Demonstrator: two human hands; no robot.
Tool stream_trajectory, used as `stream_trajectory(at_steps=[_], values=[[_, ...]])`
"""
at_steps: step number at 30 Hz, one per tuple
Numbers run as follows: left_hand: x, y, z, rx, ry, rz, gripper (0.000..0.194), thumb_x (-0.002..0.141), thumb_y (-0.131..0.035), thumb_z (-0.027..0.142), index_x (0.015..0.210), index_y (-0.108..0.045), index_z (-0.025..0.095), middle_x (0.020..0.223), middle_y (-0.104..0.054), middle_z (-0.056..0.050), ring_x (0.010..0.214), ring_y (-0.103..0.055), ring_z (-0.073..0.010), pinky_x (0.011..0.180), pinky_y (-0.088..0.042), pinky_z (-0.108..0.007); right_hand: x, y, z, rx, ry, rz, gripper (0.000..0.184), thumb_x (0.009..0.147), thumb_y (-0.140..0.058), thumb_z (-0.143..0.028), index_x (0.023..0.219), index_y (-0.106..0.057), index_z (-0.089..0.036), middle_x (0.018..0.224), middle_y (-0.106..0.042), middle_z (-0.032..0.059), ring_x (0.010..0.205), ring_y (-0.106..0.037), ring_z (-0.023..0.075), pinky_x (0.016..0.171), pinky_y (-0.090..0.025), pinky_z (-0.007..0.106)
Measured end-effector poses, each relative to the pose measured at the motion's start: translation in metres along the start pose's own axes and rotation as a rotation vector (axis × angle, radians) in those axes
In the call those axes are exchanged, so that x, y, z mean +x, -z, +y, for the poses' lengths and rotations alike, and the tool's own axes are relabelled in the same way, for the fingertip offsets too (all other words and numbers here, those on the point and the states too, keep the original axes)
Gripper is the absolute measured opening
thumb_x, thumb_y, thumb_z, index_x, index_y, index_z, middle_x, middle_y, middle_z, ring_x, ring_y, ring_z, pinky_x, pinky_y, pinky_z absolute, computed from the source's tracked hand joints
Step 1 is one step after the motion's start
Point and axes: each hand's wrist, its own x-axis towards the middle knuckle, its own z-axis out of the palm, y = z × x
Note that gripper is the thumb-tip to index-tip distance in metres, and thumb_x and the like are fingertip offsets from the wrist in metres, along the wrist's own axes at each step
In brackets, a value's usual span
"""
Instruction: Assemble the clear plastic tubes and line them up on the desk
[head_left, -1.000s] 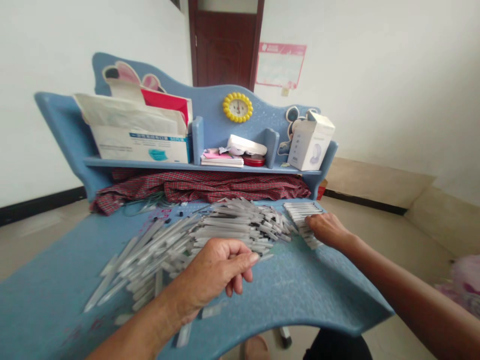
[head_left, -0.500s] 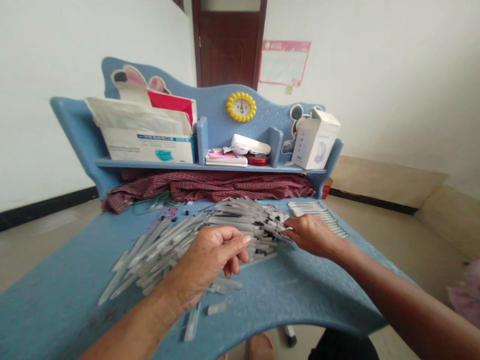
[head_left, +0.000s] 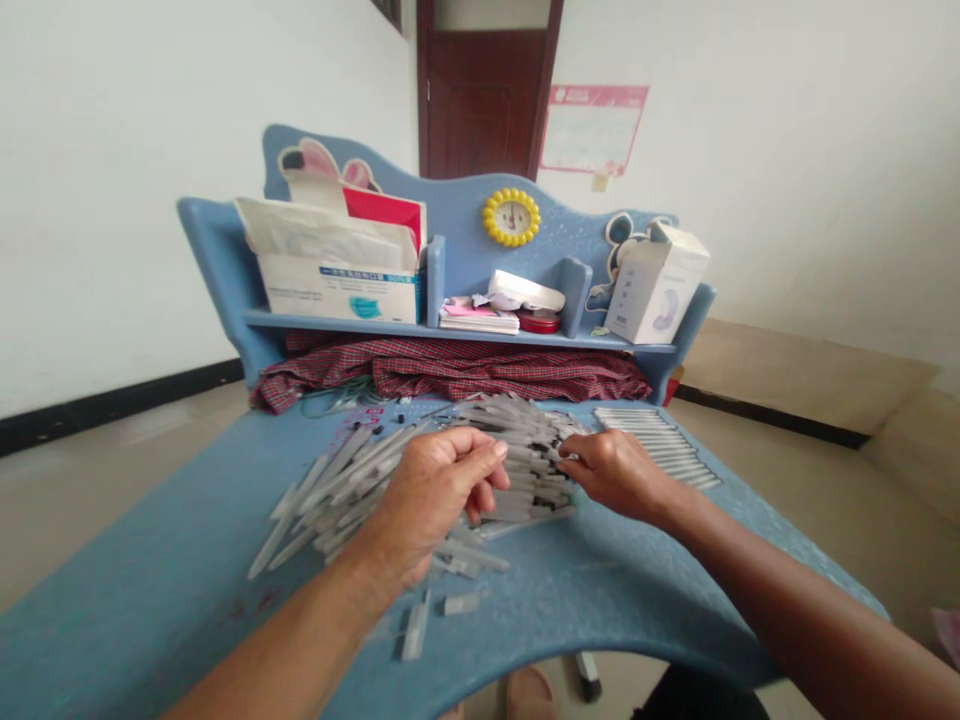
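A heap of frosted plastic pen barrels and caps [head_left: 517,425] is spread over the blue desk. My left hand [head_left: 454,480] hovers over the middle of it, thumb pressed to curled fingers; whatever they may hold is hidden. At the heap's right edge, my right hand [head_left: 611,470] has its thumb and forefinger pinched among the pieces, and I cannot make out what is between them. Just beyond the right hand lies a neat row of slim pens [head_left: 660,445], side by side. Loose caps [head_left: 460,603] rest near the front edge, below my left hand.
The blue desk [head_left: 187,520] curves inward at the front. Along its back runs a shelf [head_left: 465,336] holding a mask box [head_left: 337,290], stacked papers [head_left: 480,318] and a white carton [head_left: 656,285]. Bunched red checked cloth [head_left: 450,370] lies beneath the shelf.
The view has turned a little left, so the desk sits further right. My right hand has moved left, deeper into the heap's edge. My left hand stays closed and has risen slightly.
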Motion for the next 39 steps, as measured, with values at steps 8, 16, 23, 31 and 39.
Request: stream_trajectory(at_steps=[8,16,23,31,39], values=[[0.002,0.0,-0.002,-0.028,0.005,0.063,0.022,0.073,-0.06,0.034,0.062,-0.059,0.016,0.053,-0.059,0.001,0.044,-0.049,-0.0097,0.044,-0.037,-0.02,0.022,-0.003,-0.024,0.09,-0.017,-0.013,0.026,0.087,-0.047,-0.033,0.089,-0.07,-0.02,0.083,-0.071,0.0073,0.077,-0.064,0.017,0.062,-0.037,0.023],[0.004,0.002,-0.005,0.047,-0.013,0.089,0.017,0.075,-0.056,0.029,0.065,-0.059,0.016,0.05,-0.057,0.003,0.042,-0.049,-0.0095,0.042,-0.038,-0.019,0.019,0.001,-0.019,0.27,0.038,0.076,0.024,0.086,-0.05,-0.028,0.075,-0.068,-0.017,0.067,-0.065,0.0017,0.062,-0.055,0.011,0.058,-0.034,0.021],[0.0,-0.001,-0.014,0.746,-0.81,0.331,0.018,0.081,-0.051,0.016,0.096,-0.062,0.014,0.096,-0.066,-0.01,0.092,-0.062,-0.0225,0.082,-0.049,-0.035,0.004,0.029,-0.018,0.489,0.244,0.122,0.017,0.085,-0.054,-0.023,0.073,-0.065,-0.015,0.06,-0.055,-0.0031,0.055,-0.046,0.0074,0.053,-0.031,0.019],[-0.004,-0.005,-0.019,0.984,-0.918,0.155,0.019,0.086,-0.045,0.01,0.093,-0.062,0.012,0.08,-0.067,-0.009,0.076,-0.064,-0.022,0.07,-0.052,-0.035,-0.004,0.045,-0.024,0.595,0.334,0.128,0.018,0.086,-0.054,-0.027,0.083,-0.067,-0.014,0.064,-0.058,-0.0016,0.057,-0.051,0.0078,0.054,-0.034,0.02],[-0.001,-0.004,-0.021,0.871,-0.92,0.242,0.02,0.086,-0.045,0.01,0.097,-0.061,0.008,0.084,-0.067,-0.01,0.08,-0.064,-0.0216,0.074,-0.052,-0.033,-0.004,0.015,0.007,0.24,0.176,0.023,0.02,0.086,-0.049,-0.019,0.089,-0.068,-0.02,0.072,-0.067,0.002,0.063,-0.059,0.0119,0.06,-0.036,0.023]])
